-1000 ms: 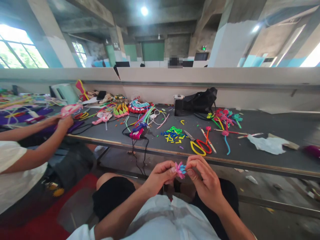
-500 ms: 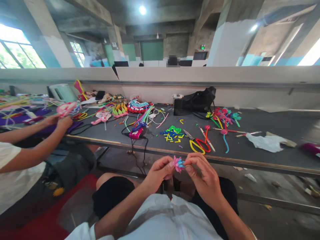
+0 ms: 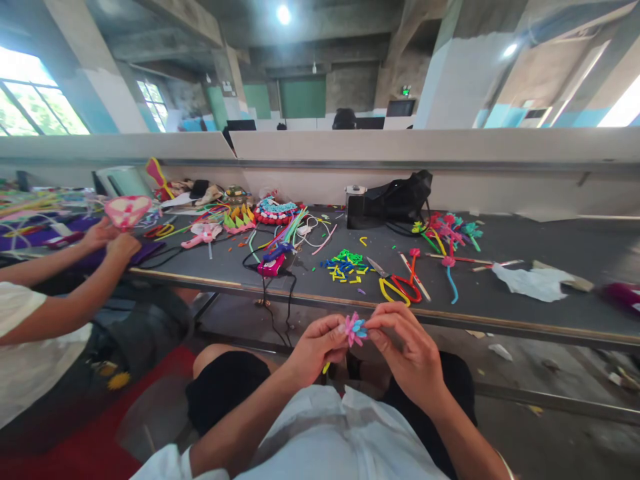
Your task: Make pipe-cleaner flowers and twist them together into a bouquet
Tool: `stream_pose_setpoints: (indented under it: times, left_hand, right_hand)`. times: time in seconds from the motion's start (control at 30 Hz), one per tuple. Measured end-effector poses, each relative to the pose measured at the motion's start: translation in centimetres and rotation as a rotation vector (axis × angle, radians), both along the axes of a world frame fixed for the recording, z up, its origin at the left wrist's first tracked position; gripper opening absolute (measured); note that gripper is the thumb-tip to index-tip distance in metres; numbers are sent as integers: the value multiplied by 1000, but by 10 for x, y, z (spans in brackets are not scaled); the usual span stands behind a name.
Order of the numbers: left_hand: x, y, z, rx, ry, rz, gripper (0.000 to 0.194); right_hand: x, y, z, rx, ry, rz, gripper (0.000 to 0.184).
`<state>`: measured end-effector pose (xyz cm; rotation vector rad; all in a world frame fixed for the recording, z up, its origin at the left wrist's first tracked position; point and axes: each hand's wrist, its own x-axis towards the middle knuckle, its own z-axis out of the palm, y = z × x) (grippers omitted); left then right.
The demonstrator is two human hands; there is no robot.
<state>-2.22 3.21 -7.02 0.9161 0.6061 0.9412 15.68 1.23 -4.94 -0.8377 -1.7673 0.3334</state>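
Observation:
A small pink and blue craft flower (image 3: 355, 329) is held above my lap, just in front of the table edge. My left hand (image 3: 319, 345) pinches its pink side between thumb and fingers. On the blue petals, the thumb and forefinger of my right hand (image 3: 407, 348) are closed from the other side. Beyond my hands lie scissors (image 3: 403, 288) with red and yellow handles, blades partly apart. Left of them is a pile of short green, blue and yellow cut pieces (image 3: 346, 265). A bit of yellow shows below my left hand.
Finished flowers on stems (image 3: 450, 233) and a white crumpled sheet (image 3: 530, 283) lie to the right. A black bag (image 3: 400, 200) stands at the back. A pink glue gun (image 3: 271, 265) with a dark cord is at left. A co-worker's hands (image 3: 117, 241) hold a pink heart shape (image 3: 129, 211).
The flower has turned slightly in my fingers, showing more of its petals. A yellow bit now shows below my left hand. The co-worker's pink heart shape has tilted to face me.

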Motion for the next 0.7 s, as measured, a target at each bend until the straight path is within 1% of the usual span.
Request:
stream_pose_setpoints:
  times: [0.2,0.4,0.5,0.6,0.7]
  left_hand:
    - [1,-1,-2,28,42,22,37]
    - [3,-3,-1,46,94,28,40]
    - [4,-3,-2,55,99,50,39]
    - [3,-3,-3,95,87,79,36]
    - [2,-2,-3,110,63,87,36]
  right_hand:
    - [-1,-4,1,-70,-46,15,12]
    - [-3,-4,-2,-77,-91,-25,13]
    - [-6,-4,-5,-88,-53,-58,14]
    - [-9,-5,-7,-109,17,-103,13]
    - [-9,-6,-6,-140,52,-76,11]
